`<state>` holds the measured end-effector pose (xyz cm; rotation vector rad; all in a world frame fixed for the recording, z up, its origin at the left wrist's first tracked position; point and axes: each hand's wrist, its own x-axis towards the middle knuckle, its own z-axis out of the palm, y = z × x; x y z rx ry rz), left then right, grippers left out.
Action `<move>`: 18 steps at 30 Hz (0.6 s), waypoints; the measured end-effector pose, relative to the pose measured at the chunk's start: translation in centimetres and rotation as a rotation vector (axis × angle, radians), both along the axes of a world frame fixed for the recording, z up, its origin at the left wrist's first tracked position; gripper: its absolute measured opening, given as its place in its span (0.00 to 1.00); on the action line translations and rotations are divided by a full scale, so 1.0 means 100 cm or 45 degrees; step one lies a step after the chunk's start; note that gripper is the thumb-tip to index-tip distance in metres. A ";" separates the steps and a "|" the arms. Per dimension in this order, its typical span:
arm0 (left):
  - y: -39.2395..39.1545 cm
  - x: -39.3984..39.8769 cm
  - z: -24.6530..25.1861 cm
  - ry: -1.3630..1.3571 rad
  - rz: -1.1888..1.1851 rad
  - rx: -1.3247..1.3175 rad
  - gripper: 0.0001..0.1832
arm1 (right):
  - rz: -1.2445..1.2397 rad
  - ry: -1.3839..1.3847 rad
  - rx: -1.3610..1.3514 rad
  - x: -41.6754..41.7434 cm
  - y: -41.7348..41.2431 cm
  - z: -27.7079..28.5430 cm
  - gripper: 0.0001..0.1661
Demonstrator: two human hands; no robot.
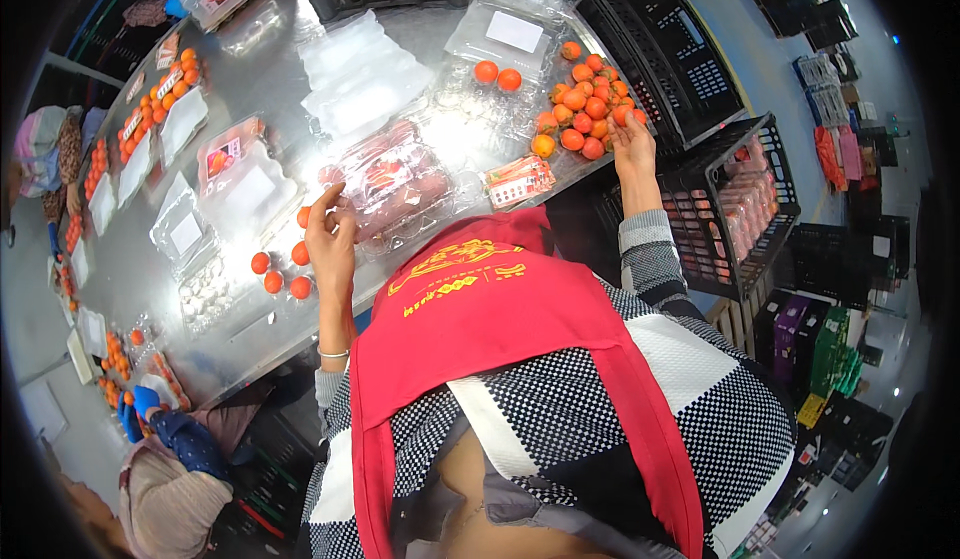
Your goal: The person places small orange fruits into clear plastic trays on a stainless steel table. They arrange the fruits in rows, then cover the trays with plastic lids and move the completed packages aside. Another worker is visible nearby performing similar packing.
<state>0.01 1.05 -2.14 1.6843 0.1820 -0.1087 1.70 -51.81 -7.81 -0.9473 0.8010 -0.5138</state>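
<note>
My left hand (332, 236) is at the near left corner of a closed clear plastic clamshell box (397, 184) that holds reddish fruit under a printed label. Its fingers are bent; whether they grip the box I cannot tell. Several loose tomato-like orange-red fruits (301, 287) lie left of and behind that hand. My right hand (632, 139) reaches to the right edge of a heap of such fruits (589, 105), its fingertips on a fruit (622, 115). A stack of small printed cards or labels (519, 181) rests between the box and the heap.
Clear clamshells (499, 38) lie at the back, beside white film-like sheets (364, 71). More packs (244, 176) sit to the left on the metal table (255, 334). A black crate of packed fruit (742, 206) stands at right. Co-workers (176, 484) are along the table's left side.
</note>
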 end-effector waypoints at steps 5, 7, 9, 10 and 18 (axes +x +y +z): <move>-0.011 0.004 0.006 -0.162 -0.042 -0.120 0.26 | 0.013 0.017 0.096 -0.018 -0.005 -0.011 0.23; -0.019 0.014 0.008 -0.168 -0.080 -0.124 0.26 | 0.017 0.012 0.109 -0.023 -0.001 -0.014 0.25; -0.034 0.029 0.010 -0.258 -0.123 -0.104 0.26 | 0.015 0.006 0.136 -0.027 0.004 -0.015 0.24; -0.040 0.037 0.011 -0.236 -0.162 -0.044 0.26 | 0.018 0.004 0.139 -0.029 0.006 -0.014 0.25; -0.134 0.099 -0.020 -0.236 -0.308 -0.046 0.24 | 0.061 -0.119 0.204 -0.026 0.012 0.001 0.23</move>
